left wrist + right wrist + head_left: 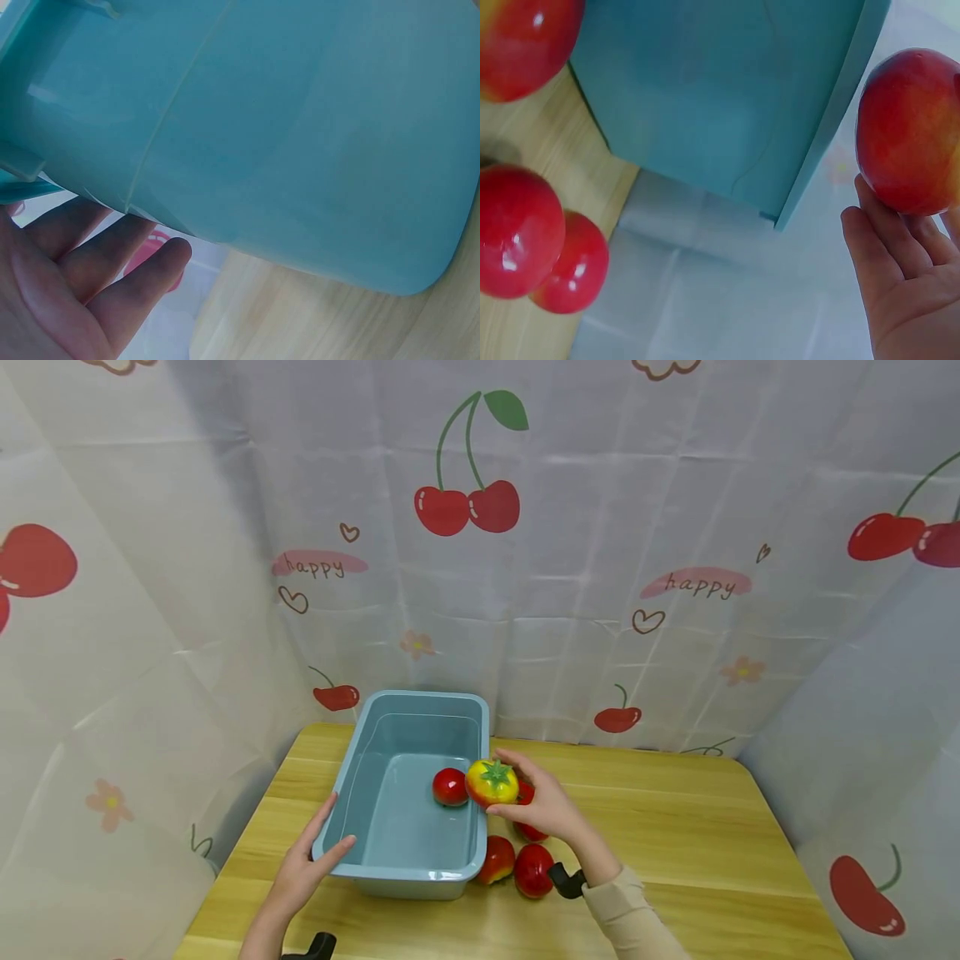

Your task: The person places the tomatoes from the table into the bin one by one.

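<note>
My right hand [542, 802] grips a glossy red-and-yellow tomato [491, 782] with a green star-shaped leafy top. It is held above the right rim of a light blue plastic basin [408, 874], and in the right wrist view the fruit's red side [907, 135] rests against the fingers. Inside the basin, near its right wall, lies one red fruit [450, 787]. My left hand [296, 868] holds the basin's near left corner, thumb over the rim. The left wrist view shows its other fingers [142, 292] along the outer wall.
Right of the basin, on the wooden table [675, 835], sit a red-and-yellow fruit [497, 860] and a red fruit [534, 871]. More red fruit [531, 831] is partly hidden behind my right hand. A white curtain [570, 552] printed with cherries surrounds the table's back and sides.
</note>
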`<action>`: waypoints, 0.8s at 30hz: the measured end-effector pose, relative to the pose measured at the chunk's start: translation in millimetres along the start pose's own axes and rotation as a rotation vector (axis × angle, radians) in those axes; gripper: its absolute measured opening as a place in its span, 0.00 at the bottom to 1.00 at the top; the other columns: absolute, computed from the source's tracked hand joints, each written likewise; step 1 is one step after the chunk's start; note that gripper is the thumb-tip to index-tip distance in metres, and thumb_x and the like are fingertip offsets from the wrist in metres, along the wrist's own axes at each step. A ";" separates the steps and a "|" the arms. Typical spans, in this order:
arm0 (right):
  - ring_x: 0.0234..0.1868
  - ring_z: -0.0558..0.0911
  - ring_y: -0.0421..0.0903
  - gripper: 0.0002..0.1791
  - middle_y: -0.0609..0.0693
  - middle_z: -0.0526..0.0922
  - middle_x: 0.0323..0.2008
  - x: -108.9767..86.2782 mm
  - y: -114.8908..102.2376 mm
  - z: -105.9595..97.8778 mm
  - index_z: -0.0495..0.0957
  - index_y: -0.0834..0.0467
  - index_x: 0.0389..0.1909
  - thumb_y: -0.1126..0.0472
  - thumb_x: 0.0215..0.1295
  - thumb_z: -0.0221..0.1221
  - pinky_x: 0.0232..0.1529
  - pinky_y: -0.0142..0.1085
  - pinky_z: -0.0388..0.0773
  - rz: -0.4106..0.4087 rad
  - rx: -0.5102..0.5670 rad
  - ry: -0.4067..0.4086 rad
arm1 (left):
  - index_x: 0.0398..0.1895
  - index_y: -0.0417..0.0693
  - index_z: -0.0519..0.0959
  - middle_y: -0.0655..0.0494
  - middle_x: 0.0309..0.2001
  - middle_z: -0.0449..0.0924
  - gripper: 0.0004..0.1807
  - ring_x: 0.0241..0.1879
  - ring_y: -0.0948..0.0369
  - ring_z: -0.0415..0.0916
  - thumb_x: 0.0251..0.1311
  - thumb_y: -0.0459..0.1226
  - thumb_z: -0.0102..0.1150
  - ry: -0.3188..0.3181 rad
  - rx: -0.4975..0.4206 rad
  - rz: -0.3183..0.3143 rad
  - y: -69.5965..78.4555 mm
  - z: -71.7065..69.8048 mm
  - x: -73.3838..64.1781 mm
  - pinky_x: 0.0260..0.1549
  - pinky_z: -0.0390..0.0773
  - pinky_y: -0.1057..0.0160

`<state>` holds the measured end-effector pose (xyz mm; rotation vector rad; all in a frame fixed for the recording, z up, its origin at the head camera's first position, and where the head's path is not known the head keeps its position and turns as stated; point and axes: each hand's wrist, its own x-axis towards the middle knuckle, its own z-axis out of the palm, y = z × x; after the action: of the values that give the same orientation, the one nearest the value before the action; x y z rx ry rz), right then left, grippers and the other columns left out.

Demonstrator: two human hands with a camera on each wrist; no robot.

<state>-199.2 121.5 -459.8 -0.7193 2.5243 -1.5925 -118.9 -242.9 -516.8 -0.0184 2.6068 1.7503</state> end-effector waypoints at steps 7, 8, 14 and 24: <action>0.60 0.70 0.51 0.42 0.45 0.69 0.62 3.5 -4.9 9.5 0.63 0.44 0.66 0.51 0.49 0.71 0.59 0.49 0.67 -0.012 0.020 -0.027 | 0.73 0.69 0.49 0.51 0.74 0.43 0.39 0.69 0.41 0.45 0.62 0.48 0.57 0.005 -0.008 0.011 0.2 0.2 -0.4 0.55 0.62 0.37; 0.60 0.70 0.51 0.42 0.45 0.69 0.62 4.1 -5.3 10.8 0.63 0.44 0.66 0.51 0.49 0.71 0.59 0.51 0.66 -0.018 0.019 -0.031 | 0.73 0.68 0.49 0.50 0.74 0.43 0.39 0.69 0.41 0.45 0.62 0.47 0.57 0.005 -0.010 0.012 0.5 0.3 -0.6 0.55 0.62 0.37; 0.61 0.69 0.47 0.41 0.45 0.69 0.62 7.0 -6.9 16.9 0.64 0.46 0.66 0.51 0.50 0.71 0.60 0.52 0.64 -0.047 -0.004 -0.041 | 0.73 0.68 0.49 0.51 0.74 0.43 0.40 0.69 0.41 0.45 0.62 0.47 0.58 0.002 -0.012 0.010 1.3 0.1 -1.0 0.55 0.62 0.37; 0.63 0.68 0.42 0.42 0.40 0.70 0.62 5.8 -8.2 19.5 0.62 0.42 0.67 0.52 0.50 0.70 0.61 0.46 0.65 -0.043 -0.004 -0.061 | 0.74 0.66 0.49 0.50 0.74 0.43 0.40 0.69 0.40 0.44 0.63 0.45 0.58 0.004 -0.019 0.019 1.6 0.0 -0.6 0.55 0.61 0.36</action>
<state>-195.7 99.9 -460.6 -0.8146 2.4860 -1.5538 -118.3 -242.4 -515.3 0.0023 2.6016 1.7826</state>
